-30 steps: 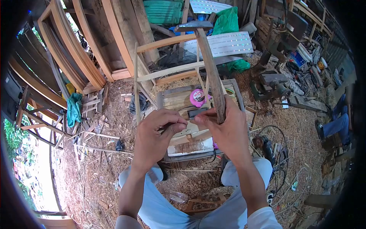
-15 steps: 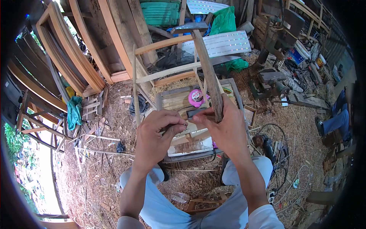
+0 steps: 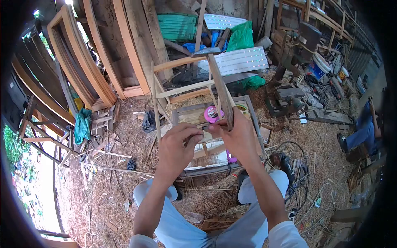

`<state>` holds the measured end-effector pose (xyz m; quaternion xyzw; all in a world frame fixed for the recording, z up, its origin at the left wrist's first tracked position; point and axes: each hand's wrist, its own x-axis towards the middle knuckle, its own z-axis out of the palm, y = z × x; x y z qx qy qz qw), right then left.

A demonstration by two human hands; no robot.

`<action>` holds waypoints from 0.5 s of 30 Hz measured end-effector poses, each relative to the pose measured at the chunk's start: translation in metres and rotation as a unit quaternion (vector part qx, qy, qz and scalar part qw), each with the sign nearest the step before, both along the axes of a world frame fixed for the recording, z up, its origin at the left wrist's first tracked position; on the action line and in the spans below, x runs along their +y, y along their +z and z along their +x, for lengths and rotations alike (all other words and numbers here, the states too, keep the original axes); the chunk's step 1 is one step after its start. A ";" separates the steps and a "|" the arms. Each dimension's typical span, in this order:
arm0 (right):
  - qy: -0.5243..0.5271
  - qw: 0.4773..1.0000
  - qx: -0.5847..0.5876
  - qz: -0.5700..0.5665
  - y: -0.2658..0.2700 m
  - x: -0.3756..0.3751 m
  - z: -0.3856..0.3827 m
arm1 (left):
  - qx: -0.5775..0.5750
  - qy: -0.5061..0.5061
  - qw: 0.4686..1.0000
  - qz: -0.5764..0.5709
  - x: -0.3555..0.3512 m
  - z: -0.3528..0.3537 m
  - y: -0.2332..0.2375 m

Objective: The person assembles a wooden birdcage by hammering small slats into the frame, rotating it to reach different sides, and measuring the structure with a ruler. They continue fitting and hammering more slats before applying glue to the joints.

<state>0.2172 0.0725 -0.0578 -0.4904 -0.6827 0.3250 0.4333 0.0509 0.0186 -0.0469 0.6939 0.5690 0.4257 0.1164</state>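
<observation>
My right hand (image 3: 240, 136) is wrapped round the wooden handle (image 3: 220, 84) of a hammer held upright, its dark metal head (image 3: 205, 53) at the top. My right thumb and index finger reach toward the left hand. Closed in a pinch, my left hand (image 3: 178, 146) is just left of the right fingertips; whatever lies between its fingers is too small to make out. Below both hands lies a low wooden bench top (image 3: 250, 113) with a grey frame. A pink tape measure (image 3: 212, 114) rests on it behind the fingers. A light wooden frame (image 3: 182, 89) stands beyond my hands.
Tall wooden door frames (image 3: 74, 58) lean at the back left. A black power tool (image 3: 283, 161) with a cable lies right of my knee. At the far right a person in blue trousers (image 3: 359, 136) sits. Shavings cover the ground (image 3: 120, 198).
The view has tilted, so the surroundings sit slightly lower. Both hands have come a little closer together, and the hammer stays in the right hand.
</observation>
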 end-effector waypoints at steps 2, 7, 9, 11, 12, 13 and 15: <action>0.000 1.000 0.004 0.010 0.002 -0.001 -0.002 | -0.020 0.011 1.000 -0.007 -0.001 0.002 0.000; -0.013 0.997 -0.063 0.036 0.015 -0.002 0.007 | -0.024 0.002 1.000 0.016 0.001 -0.006 -0.007; 0.001 0.999 -0.007 0.042 0.032 -0.014 0.020 | -0.053 -0.019 0.998 0.025 0.009 -0.007 -0.015; 0.031 0.997 0.039 0.051 0.032 -0.020 0.034 | -0.084 -0.035 0.995 0.033 0.010 -0.011 -0.018; 0.035 0.997 0.032 0.054 0.033 -0.020 0.043 | -0.060 -0.034 0.998 0.008 0.010 -0.012 -0.015; 0.054 0.997 0.024 0.040 0.035 -0.021 0.050 | -0.034 -0.033 0.999 -0.019 0.009 -0.013 -0.012; 0.113 0.984 0.117 -0.071 0.046 -0.035 0.055 | -0.077 -0.053 0.995 -0.023 0.011 -0.017 -0.015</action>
